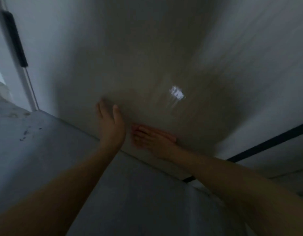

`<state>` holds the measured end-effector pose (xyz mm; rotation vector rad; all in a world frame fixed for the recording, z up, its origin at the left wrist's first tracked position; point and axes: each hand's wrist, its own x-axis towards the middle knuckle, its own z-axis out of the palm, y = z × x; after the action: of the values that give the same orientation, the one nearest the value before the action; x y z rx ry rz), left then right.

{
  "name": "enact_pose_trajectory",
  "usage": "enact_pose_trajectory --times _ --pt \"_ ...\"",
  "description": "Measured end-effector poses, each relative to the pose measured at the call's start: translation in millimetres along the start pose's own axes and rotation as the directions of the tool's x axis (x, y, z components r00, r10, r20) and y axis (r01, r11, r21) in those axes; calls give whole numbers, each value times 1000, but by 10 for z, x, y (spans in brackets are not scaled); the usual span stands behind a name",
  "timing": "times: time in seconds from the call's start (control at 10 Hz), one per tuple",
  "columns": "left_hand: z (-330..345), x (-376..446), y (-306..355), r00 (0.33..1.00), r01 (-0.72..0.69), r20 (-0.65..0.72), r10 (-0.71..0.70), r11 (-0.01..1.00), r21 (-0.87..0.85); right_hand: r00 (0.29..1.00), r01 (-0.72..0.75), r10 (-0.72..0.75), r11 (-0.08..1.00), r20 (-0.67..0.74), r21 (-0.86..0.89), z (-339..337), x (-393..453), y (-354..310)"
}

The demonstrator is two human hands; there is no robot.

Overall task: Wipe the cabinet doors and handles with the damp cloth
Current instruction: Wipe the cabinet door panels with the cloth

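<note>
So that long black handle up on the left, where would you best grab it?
Probably around its middle: the black handle is a long, slim upright bar, so fingers could curl round it from the front. The left hand lies nearer to it than the right hand.

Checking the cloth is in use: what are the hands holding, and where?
No cloth shows. Left hand and right hand lie flat against the cabinet door, gripping nothing.

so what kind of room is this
Hard to say in this dim, blurred view; probably a kitchen or utility area. A large pale cabinet door, a dark bar handle at left, and a grey speckled counter-like surface below suggest it.
</note>
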<state>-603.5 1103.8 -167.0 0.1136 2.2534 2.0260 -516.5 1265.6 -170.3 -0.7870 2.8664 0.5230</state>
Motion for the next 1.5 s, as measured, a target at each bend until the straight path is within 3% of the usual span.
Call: enact_pose_trajectory --times 0.1,0.2,0.3,0.4,0.5,0.6,0.7,0.8,0.9,1.0,1.1,1.2,1.3,1.4,1.5 --pt "-83 12 -3 1000 2 -15 -2 1000 10 992 -110 105 992 -77 -63 -31 32 -94" --pt "-130 -21 -76 998 -14 -68 18 998 62 927 -281 222 945 -301 -170 -393 -132 68" --pt "-92 32 -11 995 -58 -80 62 997 44 842 -456 282 828 -460 -326 -686 -371 115" --pt "-68 54 124 989 -125 -80 127 992 23 826 -481 294 812 -481 -330 -661 -267 82" --pt "-125 115 191 983 -164 -83 165 986 24 929 -345 249 848 -272 -402 -444 64 38" --pt "-191 180 185 988 -128 -92 125 992 -22 972 -208 233 885 10 -416 -276 394 -17" --pt "-192 215 228 989 -80 -131 72 995 -54 977 -173 213 849 25 -500 -464 490 18" --pt "-114 201 335 978 -31 -206 21 999 -44 907 -365 191 801 -374 -474 -1048 260 240" --pt "-10 173 480 974 0 -227 -16 998 -68 724 -615 287 679 -627 -400 -1546 38 370" --pt "-5 181 550 973 9 -229 -26 997 -78 729 -622 317 676 -606 -394 -1469 149 305" --pt "-79 203 572 969 -62 -243 41 995 -80 884 -438 269 761 -382 -478 -1114 377 155" --pt "-121 175 646 968 -106 -235 92 993 -49 933 -356 276 796 -231 -490 -1090 396 46" --pt "-95 109 820 960 -173 -229 161 984 -32 892 -435 286 753 -349 -494 -1445 115 205" --pt "-23 95 1036 928 -331 -187 322 943 -22 710 -668 295 572 -640 -477 -2138 -179 553" --pt "48 102 1190 905 -387 -189 380 922 0 477 -839 296 435 -827 -328 -2612 -237 742"
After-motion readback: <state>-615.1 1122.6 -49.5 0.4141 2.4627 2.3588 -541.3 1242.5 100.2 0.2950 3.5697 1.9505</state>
